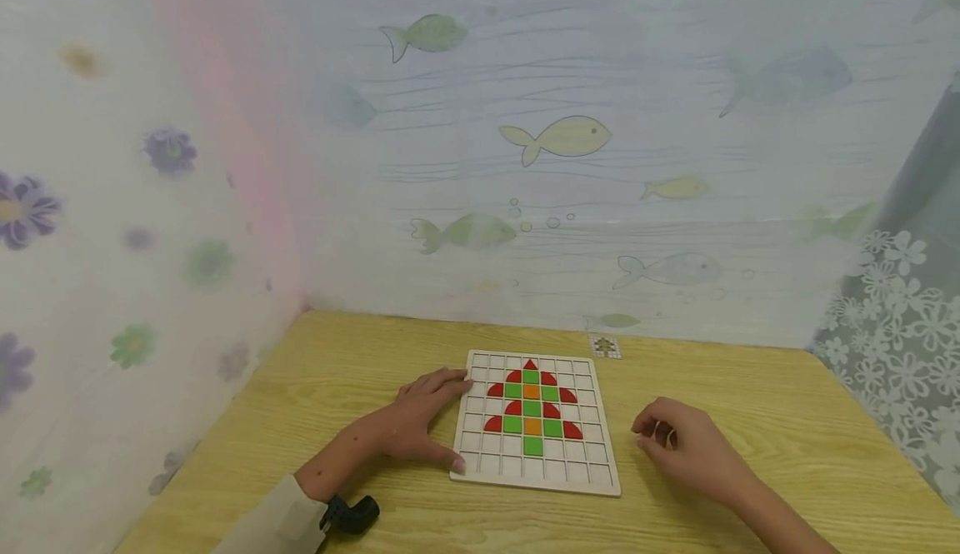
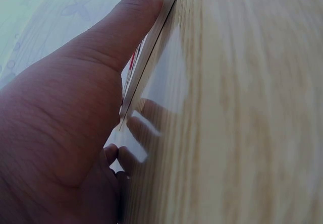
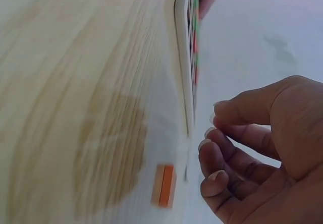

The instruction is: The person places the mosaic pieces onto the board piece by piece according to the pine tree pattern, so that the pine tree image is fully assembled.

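A pale wooden grid board (image 1: 491, 464) lies on the table, with red, green and orange pieces set in its cells in a tree shape. A red triangle (image 1: 530, 365) tops it, above green squares, orange squares and red quarter-rounds. My left hand (image 1: 408, 425) rests along the board's left side, fingers spread, thumb at the near left corner. To the right of the board, my right hand (image 1: 693, 450) hovers with loosely curled fingers, and I see nothing held in it. In the right wrist view, a small orange piece (image 3: 165, 186) lies on the table near that hand.
Behind the board, a small card (image 1: 605, 347) with a printed tree picture lies near the table's far edge. The wood-grain table (image 1: 360, 354) meets a fish-patterned curtain (image 1: 465, 287) at the back. Floral cloth hangs on both sides.
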Demonstrator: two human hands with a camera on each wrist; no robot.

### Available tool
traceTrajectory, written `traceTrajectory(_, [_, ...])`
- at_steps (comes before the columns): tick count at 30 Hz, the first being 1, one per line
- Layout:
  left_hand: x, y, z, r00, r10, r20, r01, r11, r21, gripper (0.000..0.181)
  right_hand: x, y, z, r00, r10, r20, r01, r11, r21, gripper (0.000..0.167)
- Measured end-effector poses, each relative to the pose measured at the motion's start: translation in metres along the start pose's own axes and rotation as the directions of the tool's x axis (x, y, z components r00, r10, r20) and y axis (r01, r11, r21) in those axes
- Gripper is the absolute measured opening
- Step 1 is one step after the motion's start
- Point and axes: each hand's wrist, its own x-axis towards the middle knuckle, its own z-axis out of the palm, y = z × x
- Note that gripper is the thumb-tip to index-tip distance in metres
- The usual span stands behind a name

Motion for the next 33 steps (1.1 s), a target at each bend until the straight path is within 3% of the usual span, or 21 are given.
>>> traceTrajectory(3, [0.001,0.0,0.0,1.0,-0.009,0.004,0.009,1.0,0.001,0.115,-0.01,0.009,-0.009,1.0,0.017,0.001,-0.017,1.0,-0.012,0.018])
traceTrajectory(10, [0.0,0.0,-0.001,1.0,-0.011,0.005,0.011,1.0,0.002,0.115,-0.025,0.027,-0.022,0.993,0.062,0.104,-0.062,0.998,-0.011,0.019])
traceTrajectory(18, [0.001,-0.001,0.0,1.0,-0.007,0.008,0.007,1.0,0.002,0.116,-0.026,0.04,-0.025,0.986,0.037,0.165,-0.039,0.999,0.004,0.021])
traceTrajectory(33, [0.004,-0.006,0.004,1.0,0.001,0.007,-0.001,1.0,-0.003,0.115,-0.024,0.041,-0.025,0.961,0.115,0.253,-0.136,0.988,0.066,0.023])
